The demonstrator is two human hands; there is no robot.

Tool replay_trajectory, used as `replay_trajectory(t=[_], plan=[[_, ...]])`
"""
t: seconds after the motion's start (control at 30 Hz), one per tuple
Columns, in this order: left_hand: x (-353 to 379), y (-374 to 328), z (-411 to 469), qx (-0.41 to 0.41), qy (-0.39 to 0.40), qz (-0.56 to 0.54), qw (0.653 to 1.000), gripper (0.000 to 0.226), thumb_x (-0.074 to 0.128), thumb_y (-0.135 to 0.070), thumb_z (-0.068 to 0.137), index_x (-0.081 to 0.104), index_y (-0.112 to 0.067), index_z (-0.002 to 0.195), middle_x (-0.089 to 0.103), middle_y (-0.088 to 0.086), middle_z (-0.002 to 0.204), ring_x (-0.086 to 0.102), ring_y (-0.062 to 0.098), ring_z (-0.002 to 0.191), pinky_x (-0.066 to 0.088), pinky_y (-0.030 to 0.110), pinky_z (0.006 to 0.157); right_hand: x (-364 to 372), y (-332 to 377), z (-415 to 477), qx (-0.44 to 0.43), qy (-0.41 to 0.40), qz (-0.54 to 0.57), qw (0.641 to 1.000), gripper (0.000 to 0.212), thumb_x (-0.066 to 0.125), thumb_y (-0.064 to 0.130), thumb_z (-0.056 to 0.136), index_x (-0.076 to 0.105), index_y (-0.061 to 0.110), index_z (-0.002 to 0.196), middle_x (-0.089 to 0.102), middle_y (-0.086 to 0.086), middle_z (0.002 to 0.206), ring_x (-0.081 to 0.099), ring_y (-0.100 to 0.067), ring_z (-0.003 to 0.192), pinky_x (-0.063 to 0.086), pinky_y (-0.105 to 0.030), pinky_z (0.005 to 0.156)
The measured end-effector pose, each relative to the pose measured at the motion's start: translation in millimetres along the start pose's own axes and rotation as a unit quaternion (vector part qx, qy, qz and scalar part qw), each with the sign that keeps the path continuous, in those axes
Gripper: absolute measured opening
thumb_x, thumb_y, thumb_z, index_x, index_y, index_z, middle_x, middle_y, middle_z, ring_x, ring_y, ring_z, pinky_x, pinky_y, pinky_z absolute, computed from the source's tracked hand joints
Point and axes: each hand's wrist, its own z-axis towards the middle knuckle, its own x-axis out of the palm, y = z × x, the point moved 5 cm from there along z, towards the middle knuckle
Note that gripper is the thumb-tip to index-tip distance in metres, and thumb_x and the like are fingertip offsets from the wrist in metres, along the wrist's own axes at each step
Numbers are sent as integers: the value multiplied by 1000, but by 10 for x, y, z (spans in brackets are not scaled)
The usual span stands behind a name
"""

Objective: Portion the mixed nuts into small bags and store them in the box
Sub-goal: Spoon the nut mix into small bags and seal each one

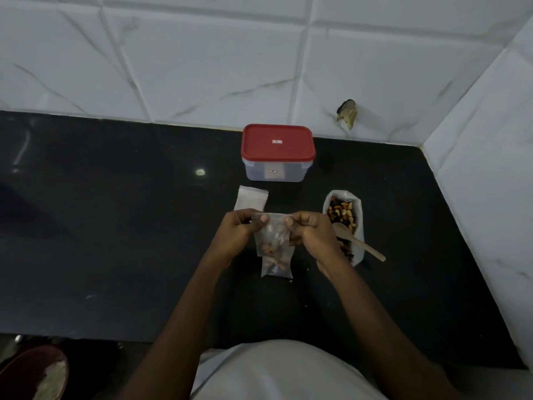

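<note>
Left hand [240,229] and right hand [310,230] each pinch the top edge of a small bag [272,236] containing nuts, one at each upper corner. A second filled bag [277,268] lies on the tabletop [115,226], partly overlapped by the first. Empty bags [251,197] lie flat just beyond the hands. The box [278,153], red lid on, stands farther back, near the tiled wall [202,67]. Right of the hands sits the open mixed nuts bag [343,212], with a wooden spoon [362,245] in it, handle overhanging the rim. The tabletop extends wide leftward; wall bounds its right edge.
</note>
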Motion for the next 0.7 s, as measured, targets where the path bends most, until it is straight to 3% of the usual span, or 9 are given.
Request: replay_trajectory(t=[0.1, 0.27, 0.4, 0.5, 0.57, 0.7], plan=[[-164, 88, -52, -28, 1, -2, 1000, 19, 58, -20, 95, 70, -8, 104, 73, 7, 100, 70, 17, 95, 56, 33, 83, 106, -70, 28, 21, 2, 9, 1000, 13, 60, 9, 96, 72, 5, 97, 74, -12, 91, 73, -18, 79, 57, -24, 61], [-490, 230, -131, -67, -60, 15, 996, 23, 74, -21, 82, 71, -3, 96, 75, 7, 93, 73, 20, 85, 58, 28, 66, 301, -217, 87, 32, 5, -114, 993, 5, 69, 17, 91, 73, 15, 92, 74, -2, 84, 73, -15, 77, 60, -29, 70], [-636, 422, -79, -108, -66, 66, 990, 22, 78, -22, 79, 72, -6, 93, 75, 7, 87, 73, 19, 76, 60, 32, 66, 400, -220, 143, -39, -23, -346, 937, 8, 73, 35, 85, 67, 33, 82, 66, 15, 81, 60, -1, 83, 50, -24, 68], [-668, 507, 0, -111, -73, 95, 986, 22, 80, -23, 78, 70, -8, 91, 74, 7, 86, 73, 21, 74, 61, 35, 66, 465, -209, 191, -86, -38, -436, 895, 9, 71, 33, 87, 63, 30, 83, 58, 14, 86, 46, -4, 91, 34, -20, 61], [-677, 504, 57, -103, -77, 132, 983, 21, 79, -24, 79, 68, -10, 90, 73, 5, 84, 73, 21, 73, 61, 33, 64, 502, -217, 252, -118, -43, -466, 876, 6, 69, 30, 88, 65, 27, 85, 56, 11, 88, 44, -8, 93, 34, -23, 63], [-746, 456, 192, -87, -60, 250, 962, 12, 74, -29, 84, 67, -21, 89, 70, -2, 87, 66, 13, 70, 52, 25, 56, 547, -265, 389, -120, -33, -468, 875, 3, 65, 27, 91, 67, 26, 89, 55, 12, 89, 46, -9, 94, 39, -26, 71]])
